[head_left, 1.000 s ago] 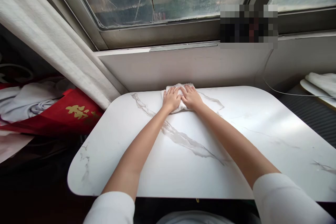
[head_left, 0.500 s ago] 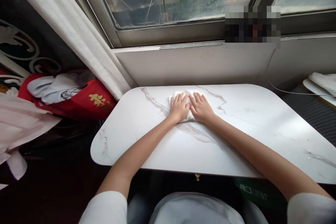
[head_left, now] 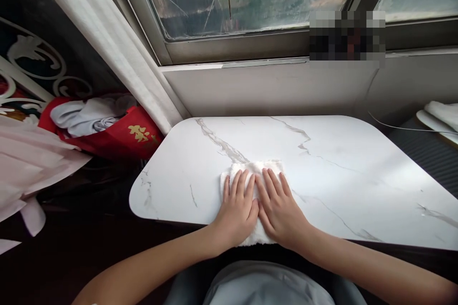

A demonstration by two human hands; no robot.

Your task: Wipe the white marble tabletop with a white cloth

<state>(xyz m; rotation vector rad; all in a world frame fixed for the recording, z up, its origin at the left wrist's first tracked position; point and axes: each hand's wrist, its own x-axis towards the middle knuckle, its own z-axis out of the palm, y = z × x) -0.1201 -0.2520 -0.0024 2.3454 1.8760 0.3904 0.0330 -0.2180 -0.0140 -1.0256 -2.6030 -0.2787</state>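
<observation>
A folded white cloth lies at the near edge of a white marble-patterned table, its lower end reaching over that edge. My left hand presses flat on the cloth's left part, fingers stretched forward. On the right part rests my right hand, also flat with its fingers extended. The two thumbs are close together over the middle. Both palms cover much of the cloth, which shows above the fingertips and between the wrists.
Behind the table is a wall below a window. A white curtain hangs at the left, beside a red bag with grey fabric in it. To the right, a thin cable runs above a dark ribbed surface.
Both hands have drawn the cloth back across the table, from near the wall side to the near edge. My elbows have bent outward. The view has shifted slightly.
</observation>
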